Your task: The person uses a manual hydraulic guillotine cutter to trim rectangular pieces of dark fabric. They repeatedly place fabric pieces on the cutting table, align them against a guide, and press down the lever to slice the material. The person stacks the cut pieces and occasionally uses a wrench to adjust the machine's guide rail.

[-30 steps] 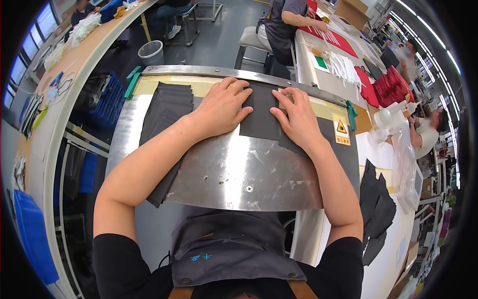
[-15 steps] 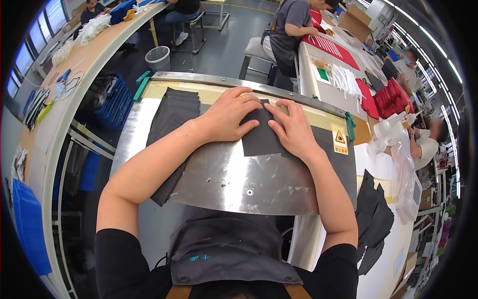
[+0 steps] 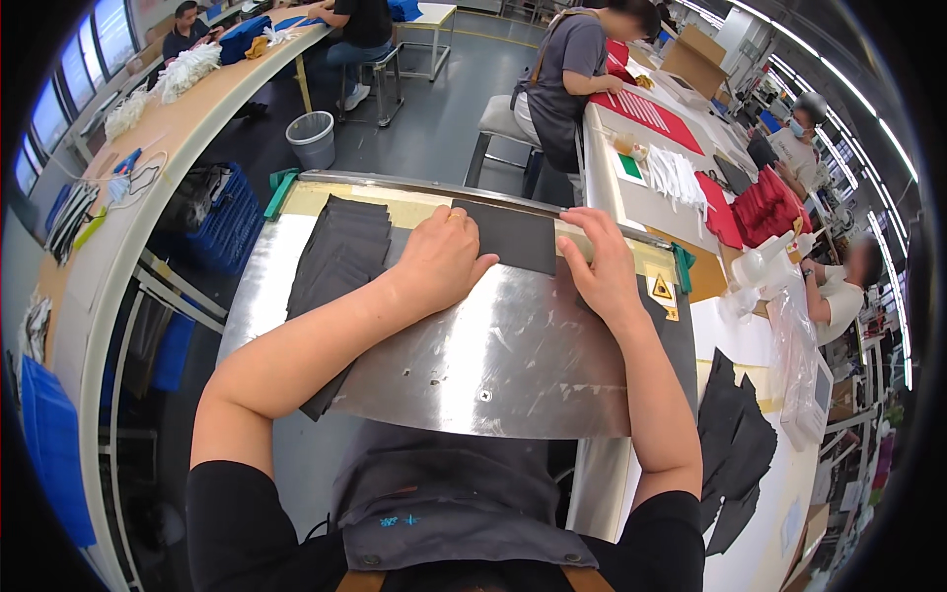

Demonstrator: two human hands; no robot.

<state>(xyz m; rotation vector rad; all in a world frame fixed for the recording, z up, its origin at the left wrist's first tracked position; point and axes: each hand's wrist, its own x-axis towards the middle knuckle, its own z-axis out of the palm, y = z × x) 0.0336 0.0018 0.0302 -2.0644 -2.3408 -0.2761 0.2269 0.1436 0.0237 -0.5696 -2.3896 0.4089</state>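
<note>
Closest in, at six o'clock, the person's dark apron [image 3: 464,513] fills the bottom edge, and both bare forearms reach up over a scratched steel plate [image 3: 493,365] lying on the counter [image 3: 261,316].

Left hand [image 3: 442,261] sits palm-down on the plate, fingers [image 3: 464,222] spread flat and loosely splayed, gripping nothing, just pressing on the left end of the dark fabric piece [image 3: 518,239]. Right hand [image 3: 604,264] lies at about three o'clock of that piece, fingers [image 3: 592,232] stretched out straight, their tips laid along its right edge and the cream-coloured strip [image 3: 631,259] beside it; not clenched, nothing pinched between them that I can see.

The dark fabric piece itself is a flat rectangle at the far edge of the plate, right between the two hands. Its long axis runs nine to three, tipped slightly down toward three, with the upper edge tucked against the metal bar [image 3: 424,185] at twelve o'clock.

At nine o'clock of the left hand, a stack of dark fabric pieces [image 3: 340,252] fans out over the plate's left side, running from eleven down to seven. At four o'clock, off the plate, more dark cut pieces [image 3: 735,444] lie loose on a white surface.

Farther back at one o'clock, a seated person [image 3: 567,69] works at a table with red material [image 3: 656,113]; at eleven, a grey bin [image 3: 314,138] stands on the floor.
</note>
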